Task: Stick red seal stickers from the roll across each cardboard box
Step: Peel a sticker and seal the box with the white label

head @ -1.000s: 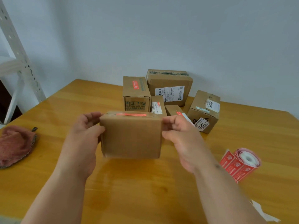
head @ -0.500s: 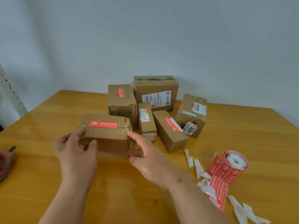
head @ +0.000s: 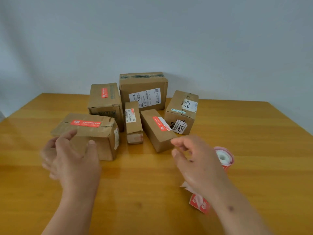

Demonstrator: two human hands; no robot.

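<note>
We see a wooden bench carrying six cardboard boxes: at the back the largest box with a white shipping label, a sealed box to its left and a taped box to its right, with a narrow box and a long box in front, and nearest on the left a box with a red seal sticker across its top seam. Our left hand hovers just before that near box, fingers loosely spread and gripping nothing, while our right hand hangs likewise relaxed and empty near the long box. The sticker roll stands on the bench just right of that hand, its strip of red stickers trailing under the wrist.
</note>
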